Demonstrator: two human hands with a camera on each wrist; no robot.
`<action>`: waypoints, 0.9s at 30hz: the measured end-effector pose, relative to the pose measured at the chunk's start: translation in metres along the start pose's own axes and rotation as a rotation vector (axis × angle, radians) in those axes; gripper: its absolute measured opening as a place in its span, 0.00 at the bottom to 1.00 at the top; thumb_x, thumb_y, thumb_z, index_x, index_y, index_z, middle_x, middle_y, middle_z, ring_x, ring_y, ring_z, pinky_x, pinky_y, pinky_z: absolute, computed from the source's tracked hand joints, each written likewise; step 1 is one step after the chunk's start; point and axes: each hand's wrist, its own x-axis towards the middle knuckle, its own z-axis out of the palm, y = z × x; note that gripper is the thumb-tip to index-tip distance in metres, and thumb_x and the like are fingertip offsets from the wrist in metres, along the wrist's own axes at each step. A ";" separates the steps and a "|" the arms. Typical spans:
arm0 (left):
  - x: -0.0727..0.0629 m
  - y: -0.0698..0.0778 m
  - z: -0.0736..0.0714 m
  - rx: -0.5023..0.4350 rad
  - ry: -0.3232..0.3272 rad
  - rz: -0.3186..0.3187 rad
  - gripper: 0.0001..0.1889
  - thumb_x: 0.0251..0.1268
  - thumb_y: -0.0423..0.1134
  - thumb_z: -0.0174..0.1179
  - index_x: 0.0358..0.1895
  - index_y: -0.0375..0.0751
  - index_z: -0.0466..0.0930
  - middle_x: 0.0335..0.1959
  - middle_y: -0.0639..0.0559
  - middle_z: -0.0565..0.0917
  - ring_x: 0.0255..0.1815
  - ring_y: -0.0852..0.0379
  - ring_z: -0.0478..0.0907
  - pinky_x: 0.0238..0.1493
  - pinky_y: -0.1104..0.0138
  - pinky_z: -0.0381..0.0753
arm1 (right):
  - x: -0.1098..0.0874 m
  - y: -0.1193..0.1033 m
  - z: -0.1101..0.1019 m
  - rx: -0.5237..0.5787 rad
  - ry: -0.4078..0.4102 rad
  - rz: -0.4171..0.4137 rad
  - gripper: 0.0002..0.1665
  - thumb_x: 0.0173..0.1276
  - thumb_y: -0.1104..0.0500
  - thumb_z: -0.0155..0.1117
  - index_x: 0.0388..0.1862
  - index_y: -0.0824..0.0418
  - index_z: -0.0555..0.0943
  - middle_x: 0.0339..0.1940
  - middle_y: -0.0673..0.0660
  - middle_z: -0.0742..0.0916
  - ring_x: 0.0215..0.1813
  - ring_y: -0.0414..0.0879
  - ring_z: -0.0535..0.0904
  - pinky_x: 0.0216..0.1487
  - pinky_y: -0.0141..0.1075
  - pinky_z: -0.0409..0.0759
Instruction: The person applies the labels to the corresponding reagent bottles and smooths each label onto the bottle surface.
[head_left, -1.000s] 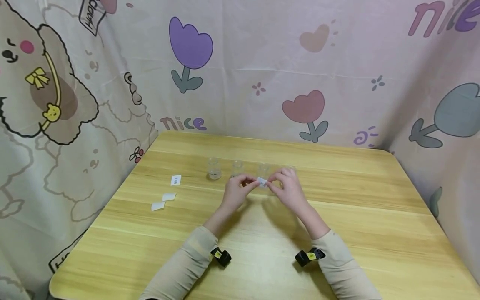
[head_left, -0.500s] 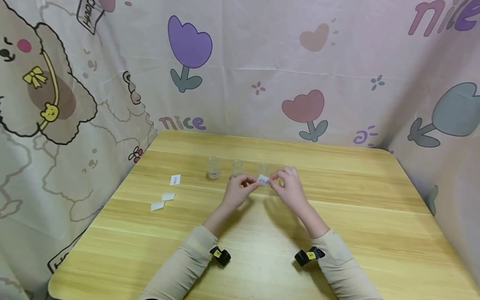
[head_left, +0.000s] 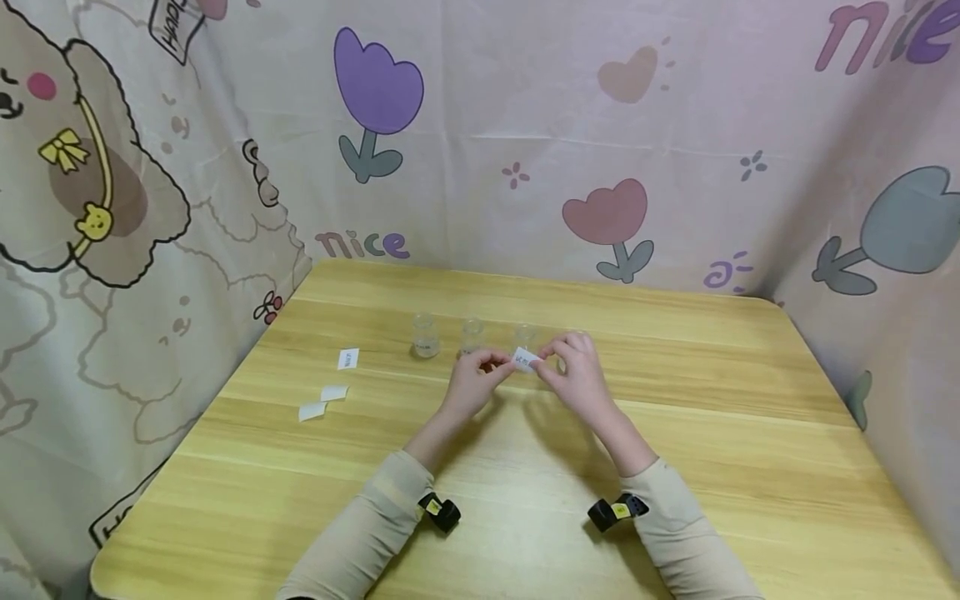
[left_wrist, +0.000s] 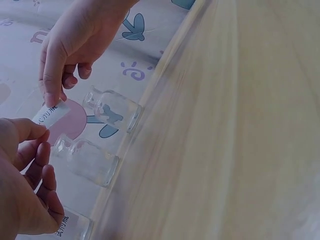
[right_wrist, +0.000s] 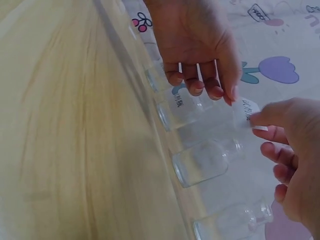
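A small white paper label [head_left: 524, 359] with dark handwriting is stretched between both hands. My left hand [head_left: 472, 385] pinches its left edge, thumb against forefinger. On its other side my right hand [head_left: 577, 375] pinches the right edge the same way. In the right wrist view the label [right_wrist: 246, 111] looks slightly curved. Behind the hands stand clear glass bottles in a row: a far left bottle [head_left: 426, 337], a second bottle [head_left: 472, 333] and a third bottle [head_left: 524, 335]. The right hand mostly hides a fourth. A labelled bottle [right_wrist: 181, 107] shows below the left hand.
On the left of the wooden table [head_left: 675, 367] lie a written label [head_left: 348, 359] and two blank-looking paper pieces, one [head_left: 334, 392] just behind the other [head_left: 312, 411]. A printed curtain [head_left: 480, 150] hangs right behind the table's far edge.
The label has turned and tilted so that its written face shows more toward the head camera. Both hands keep their pinch and stay nearly in place.
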 end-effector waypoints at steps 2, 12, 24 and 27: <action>0.000 0.001 0.000 -0.005 0.007 0.003 0.10 0.60 0.42 0.67 0.38 0.40 0.86 0.35 0.48 0.84 0.35 0.59 0.72 0.36 0.71 0.71 | 0.001 0.000 0.000 0.014 -0.013 0.004 0.09 0.57 0.60 0.73 0.34 0.63 0.83 0.40 0.57 0.82 0.49 0.53 0.70 0.50 0.43 0.67; -0.002 0.004 0.002 0.012 -0.035 0.015 0.08 0.61 0.41 0.66 0.38 0.40 0.86 0.35 0.48 0.84 0.35 0.59 0.72 0.34 0.72 0.71 | 0.001 0.002 0.000 -0.020 0.014 -0.011 0.08 0.57 0.61 0.73 0.31 0.64 0.83 0.39 0.59 0.83 0.49 0.55 0.71 0.51 0.46 0.67; -0.004 0.006 0.002 0.033 -0.030 0.004 0.09 0.62 0.41 0.65 0.40 0.39 0.86 0.34 0.49 0.83 0.34 0.59 0.72 0.33 0.72 0.70 | -0.001 0.001 0.001 -0.035 0.100 -0.128 0.10 0.55 0.64 0.74 0.36 0.63 0.83 0.39 0.58 0.82 0.45 0.54 0.71 0.47 0.43 0.67; -0.003 0.006 0.001 0.033 -0.011 -0.005 0.09 0.62 0.41 0.65 0.40 0.40 0.86 0.34 0.49 0.83 0.34 0.60 0.71 0.34 0.72 0.70 | 0.000 -0.001 0.005 -0.049 0.151 -0.254 0.08 0.54 0.65 0.74 0.33 0.62 0.84 0.35 0.56 0.82 0.42 0.52 0.70 0.45 0.42 0.66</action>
